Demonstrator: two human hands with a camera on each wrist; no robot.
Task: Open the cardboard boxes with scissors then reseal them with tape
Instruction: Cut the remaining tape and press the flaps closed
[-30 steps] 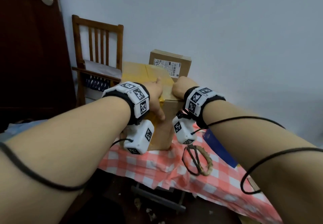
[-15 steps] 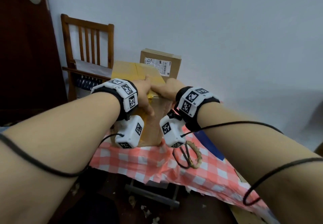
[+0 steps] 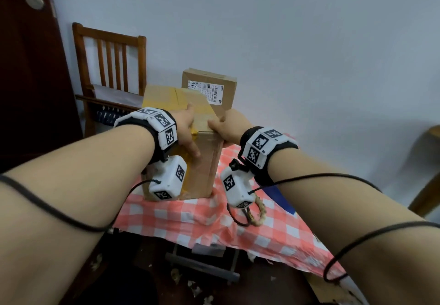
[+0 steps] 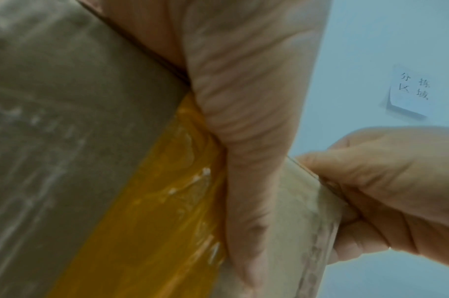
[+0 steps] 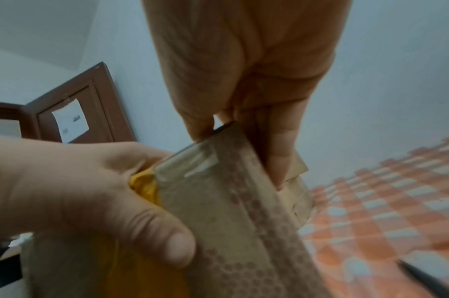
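Scissors (image 3: 250, 212) lie nearest on the checkered surface (image 3: 190, 216), partly hidden under the right wrist. Beyond them stands the large cardboard box (image 3: 202, 161), sealed with yellow tape (image 4: 152, 211). The left hand (image 3: 187, 129) clasps its near top corner, thumb down the front face. The right hand (image 3: 226, 126) grips the box's top right edge, fingers curled over it. A smaller box (image 3: 209, 85) sits behind.

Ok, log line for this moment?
left hand: grips box | right hand: grips box | scissors: on table
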